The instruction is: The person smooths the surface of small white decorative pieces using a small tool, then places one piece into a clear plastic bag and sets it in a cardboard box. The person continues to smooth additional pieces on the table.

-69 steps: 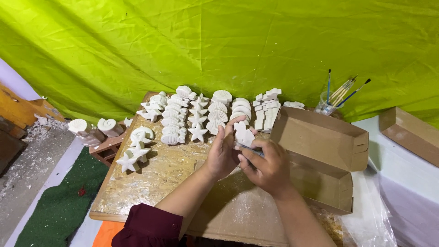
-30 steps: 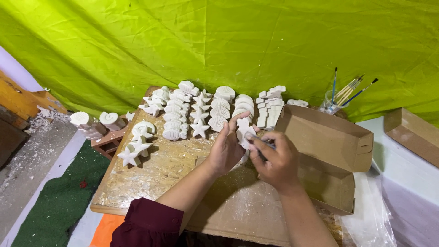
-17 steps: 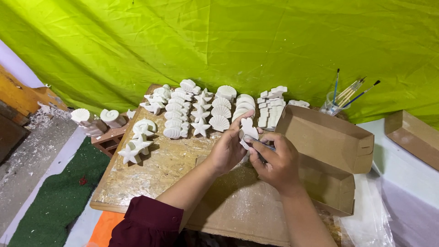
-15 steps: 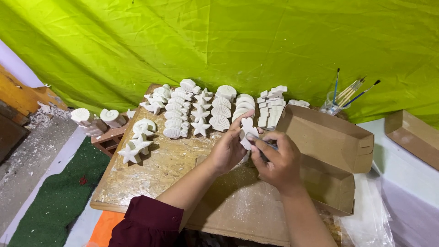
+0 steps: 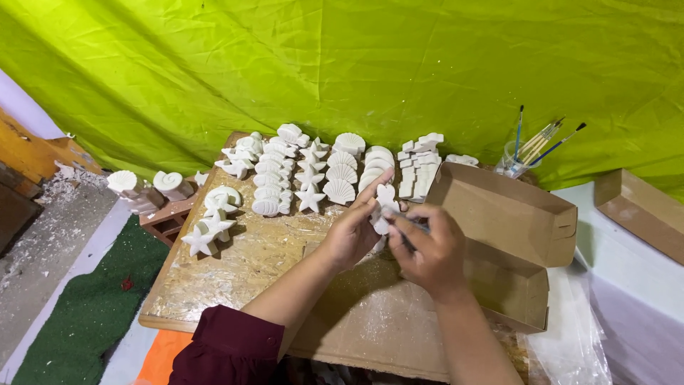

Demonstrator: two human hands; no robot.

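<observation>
Head view. The left hand (image 5: 354,229) is closed around a small white plaster figure (image 5: 385,205), fingers along its back and thumb side, holding it upright above the wooden board (image 5: 242,271). The right hand (image 5: 429,246) is closed on a thin tool (image 5: 407,227) whose tip lies against the lower edge of the figure; the kind of tool cannot be told.

Progress, as judged: the figure in hand appears to be under trimming or scraping, not yet set down. Rows of white plaster casts (image 5: 335,167), shells, stars and blocks, stand in order at the far end of the board, and a few more stars (image 5: 205,232) lie at its left edge. Which of these are finished cannot be told. White dust covers the board.

The figure is plain white, unpainted, lobed in outline and partly hidden by fingers.

An open cardboard box (image 5: 502,246) sits just right of the hands. A jar of paintbrushes (image 5: 524,153) stands behind it.
</observation>
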